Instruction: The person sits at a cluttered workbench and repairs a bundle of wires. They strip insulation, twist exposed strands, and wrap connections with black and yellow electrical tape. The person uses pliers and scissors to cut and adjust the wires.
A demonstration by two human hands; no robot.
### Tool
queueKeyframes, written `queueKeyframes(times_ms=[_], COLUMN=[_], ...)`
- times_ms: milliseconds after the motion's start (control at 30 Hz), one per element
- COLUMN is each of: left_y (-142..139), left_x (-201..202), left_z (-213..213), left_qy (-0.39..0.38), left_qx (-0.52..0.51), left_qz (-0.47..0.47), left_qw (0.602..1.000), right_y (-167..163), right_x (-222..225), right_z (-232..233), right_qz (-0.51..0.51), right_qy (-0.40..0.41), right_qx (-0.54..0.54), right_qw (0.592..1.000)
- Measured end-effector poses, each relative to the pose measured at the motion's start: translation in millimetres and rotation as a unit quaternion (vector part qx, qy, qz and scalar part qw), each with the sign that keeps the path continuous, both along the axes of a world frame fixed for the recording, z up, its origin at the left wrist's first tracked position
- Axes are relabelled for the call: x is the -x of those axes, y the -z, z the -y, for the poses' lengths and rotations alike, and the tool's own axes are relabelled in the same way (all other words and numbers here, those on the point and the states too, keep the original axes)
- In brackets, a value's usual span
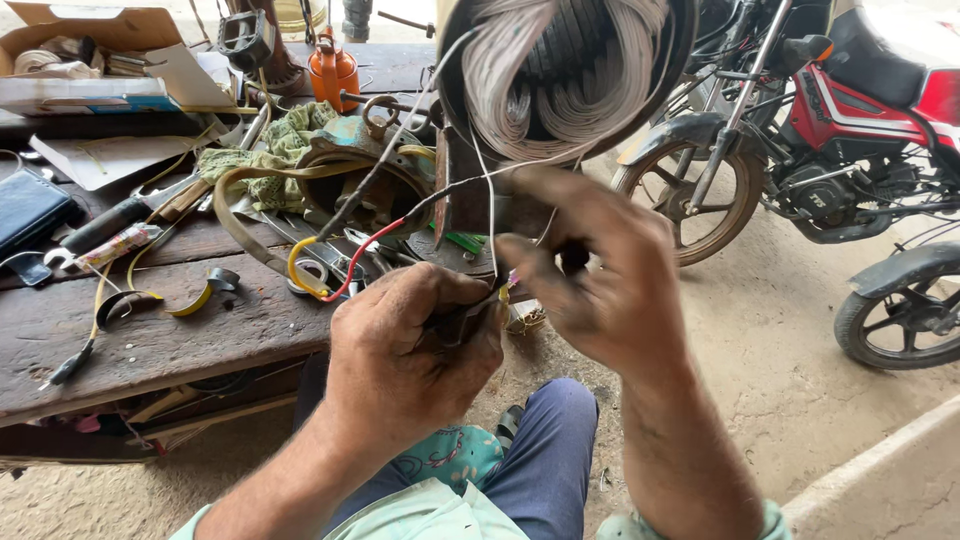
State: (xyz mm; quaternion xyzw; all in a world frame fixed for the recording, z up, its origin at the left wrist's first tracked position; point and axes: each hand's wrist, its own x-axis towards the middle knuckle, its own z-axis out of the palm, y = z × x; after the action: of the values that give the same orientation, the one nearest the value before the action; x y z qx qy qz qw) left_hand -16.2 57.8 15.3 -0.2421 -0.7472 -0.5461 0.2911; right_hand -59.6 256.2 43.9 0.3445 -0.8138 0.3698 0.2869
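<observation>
A worn wooden bench (150,340) fills the left of the scene, strewn with tools; a cardboard box (90,40) sits at its far corner, an orange oil can (333,72) stands farther along the back edge, and a green rag (275,150) lies bunched in front of the can. To the right of the can, above the bench's end, hangs a large coil of grey wire windings (560,70), from which thin leads drop toward the person's hands. A red wire (365,255) with a yellow loop (300,270) curves off the bench just below the coil and runs to the left hand (410,350), whose grip is closed into a fist around a small dark tool (462,322); the tool's tip shows just past the knuckles, right of the fist. A white wire (490,225) falls from the coil straight down to that tip, between the two hands. The right hand (600,280), blurred, has its thumb and fingers pinched close together beside the white wire; whether the grip actually has hold of it cannot be told. Farther right of the coil, a red motorcycle (860,110) stands on the sandy floor (780,380).
</observation>
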Motion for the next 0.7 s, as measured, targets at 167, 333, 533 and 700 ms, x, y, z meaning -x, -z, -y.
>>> queueKeyframes(times_ms=[167, 333, 533, 700], left_y=[-9, -12, -12, -10], left_x=[-2, -3, -2, -1], left_z=[12, 9, 10, 12], left_qy=[0.094, 0.12, 0.128, 0.129], left_qx=[-0.047, -0.073, -0.088, -0.076], left_qz=[0.13, 0.215, 0.195, 0.204], left_qw=[0.986, 0.966, 0.969, 0.967], right_y=[63, 94, 92, 95], right_x=[-7, -12, -5, -4], right_z=[9, 26, 27, 29], right_qz=[0.036, 0.243, 0.313, 0.219], right_qy=[-0.106, -0.276, -0.367, -0.3], right_qx=[0.378, 0.502, 0.453, 0.407], right_qw=[0.919, 0.783, 0.75, 0.834])
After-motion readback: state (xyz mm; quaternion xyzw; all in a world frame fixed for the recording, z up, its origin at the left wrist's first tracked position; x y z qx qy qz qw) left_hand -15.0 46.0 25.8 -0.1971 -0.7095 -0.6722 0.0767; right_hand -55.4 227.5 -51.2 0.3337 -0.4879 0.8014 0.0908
